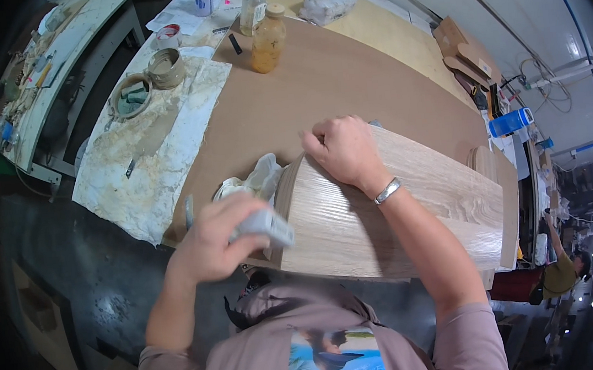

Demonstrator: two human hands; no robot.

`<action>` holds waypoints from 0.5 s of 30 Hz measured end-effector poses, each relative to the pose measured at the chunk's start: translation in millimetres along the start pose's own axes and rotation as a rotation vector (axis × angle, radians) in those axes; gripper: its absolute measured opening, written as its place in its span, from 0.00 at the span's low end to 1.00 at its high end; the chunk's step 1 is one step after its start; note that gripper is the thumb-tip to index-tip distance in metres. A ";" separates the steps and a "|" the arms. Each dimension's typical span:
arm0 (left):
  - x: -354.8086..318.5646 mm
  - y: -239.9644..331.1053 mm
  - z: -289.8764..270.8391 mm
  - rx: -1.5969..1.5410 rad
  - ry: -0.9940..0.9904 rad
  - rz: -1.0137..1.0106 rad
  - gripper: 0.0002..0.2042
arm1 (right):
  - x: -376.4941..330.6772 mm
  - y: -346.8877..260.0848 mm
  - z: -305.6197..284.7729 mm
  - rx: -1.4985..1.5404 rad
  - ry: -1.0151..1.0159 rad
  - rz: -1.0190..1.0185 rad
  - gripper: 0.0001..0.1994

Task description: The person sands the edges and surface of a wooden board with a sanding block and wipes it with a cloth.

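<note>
Edge-dressing, apparently: left hand [210,237] pinches grey block [266,226] at wood-grain board's [440,192] left end — right hand [344,150] atop board, grip unclear — next needs steady, level pressure

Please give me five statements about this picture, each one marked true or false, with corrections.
1. The left hand holds a grey block. True.
2. The right hand lies over the wood-grain panel. True.
3. A bracelet is on the left wrist. False: the silver bracelet is on the right wrist.
4. The amber bottle lies on its side. False: the amber bottle stands upright on the brown sheet.
5. Green pieces lie inside a round container. True.
</note>
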State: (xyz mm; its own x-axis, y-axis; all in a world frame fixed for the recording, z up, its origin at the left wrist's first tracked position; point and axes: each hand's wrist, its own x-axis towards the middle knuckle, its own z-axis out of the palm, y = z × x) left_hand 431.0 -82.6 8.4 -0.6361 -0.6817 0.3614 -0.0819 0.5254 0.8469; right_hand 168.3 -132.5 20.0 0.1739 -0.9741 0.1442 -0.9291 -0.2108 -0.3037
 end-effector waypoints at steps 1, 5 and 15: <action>12.2 -6.5 2.7 0.023 0.072 0.022 0.15 | 0.0 -2.1 0.7 -0.001 -0.007 -0.001 0.23; 46.7 -26.6 2.4 -0.082 0.194 -0.054 0.15 | 2.8 -5.0 2.2 0.014 0.025 -0.030 0.22; 72.5 -38.9 0.0 -0.176 0.095 -0.080 0.15 | 3.7 0.4 -1.4 0.076 -0.008 0.022 0.23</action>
State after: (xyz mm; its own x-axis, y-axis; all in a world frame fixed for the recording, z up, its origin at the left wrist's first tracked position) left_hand 388.1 -152.4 1.6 -0.5570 -0.7670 0.3186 0.0116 0.3764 0.9264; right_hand 168.2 -136.0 21.8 0.1563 -0.9792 0.1297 -0.9053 -0.1945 -0.3776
